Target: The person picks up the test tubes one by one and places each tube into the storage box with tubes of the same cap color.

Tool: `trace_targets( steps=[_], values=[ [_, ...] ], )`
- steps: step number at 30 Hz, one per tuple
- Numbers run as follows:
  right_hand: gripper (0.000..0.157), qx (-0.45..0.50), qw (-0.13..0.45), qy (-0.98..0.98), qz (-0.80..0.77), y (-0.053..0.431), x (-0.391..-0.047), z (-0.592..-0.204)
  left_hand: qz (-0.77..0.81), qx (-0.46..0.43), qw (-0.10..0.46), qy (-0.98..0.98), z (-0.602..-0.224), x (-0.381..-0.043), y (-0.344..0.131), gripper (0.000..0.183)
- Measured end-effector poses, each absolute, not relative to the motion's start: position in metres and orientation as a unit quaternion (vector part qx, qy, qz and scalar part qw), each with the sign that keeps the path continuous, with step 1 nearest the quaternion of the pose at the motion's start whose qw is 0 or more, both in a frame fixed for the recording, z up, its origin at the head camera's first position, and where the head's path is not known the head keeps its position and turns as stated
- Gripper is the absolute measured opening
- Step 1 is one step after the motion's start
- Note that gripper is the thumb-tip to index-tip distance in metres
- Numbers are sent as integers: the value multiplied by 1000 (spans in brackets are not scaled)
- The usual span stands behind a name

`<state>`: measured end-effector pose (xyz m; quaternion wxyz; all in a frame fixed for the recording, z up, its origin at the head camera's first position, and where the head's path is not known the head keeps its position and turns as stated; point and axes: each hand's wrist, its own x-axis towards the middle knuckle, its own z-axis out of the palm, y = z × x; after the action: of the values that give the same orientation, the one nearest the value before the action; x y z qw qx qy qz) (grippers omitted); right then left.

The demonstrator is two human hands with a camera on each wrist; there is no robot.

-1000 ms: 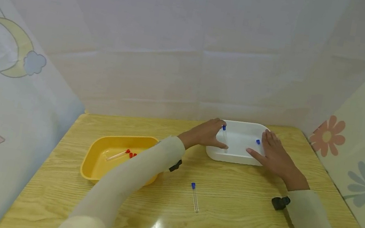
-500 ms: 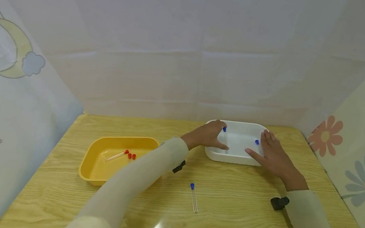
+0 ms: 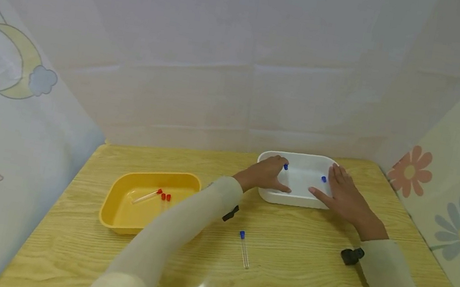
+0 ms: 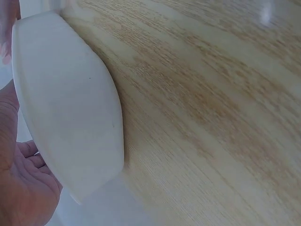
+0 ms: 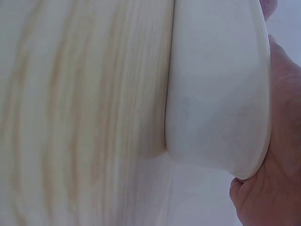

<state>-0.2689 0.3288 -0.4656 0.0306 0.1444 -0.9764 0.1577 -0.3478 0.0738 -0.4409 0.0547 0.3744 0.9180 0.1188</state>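
The white tray [image 3: 298, 201] stands at the back right of the table, and both hands reach over its near rim. My left hand [image 3: 265, 174] spans a clear test tube with a blue cap [image 3: 286, 167], fingertips at the cap and thumb at the tube's other end, most of which is hidden. My right hand [image 3: 345, 197] rests over the tray's right end with fingers straight and thumb spread inward. Beside it inside the tray shows another blue cap [image 3: 323, 179]. The left wrist view shows mainly the tray's outer wall [image 4: 70, 99]; in the right wrist view, the palm [image 5: 282, 141] lies against the rim.
A yellow tray [image 3: 112, 215] at the left holds several red-capped test tubes [image 3: 147, 196], partly behind the left sleeve. One blue-capped test tube [image 3: 244, 250] lies on the wooden table [image 3: 289, 283] in front of the white tray. Printed cloth walls stand around the back and sides.
My left hand has shifted slightly right and nearer inside the white tray, and the blue cap at its fingertips has moved with it. My right hand stays at the tray's right end.
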Motion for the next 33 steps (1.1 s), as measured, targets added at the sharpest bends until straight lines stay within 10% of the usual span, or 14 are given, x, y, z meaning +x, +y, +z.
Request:
trace_targets(
  steps=[33],
  values=[
    [98, 145, 34, -976, 160, 332, -265, -464, -6, 368, 40, 929, -452, -349, 94, 81]
  ],
)
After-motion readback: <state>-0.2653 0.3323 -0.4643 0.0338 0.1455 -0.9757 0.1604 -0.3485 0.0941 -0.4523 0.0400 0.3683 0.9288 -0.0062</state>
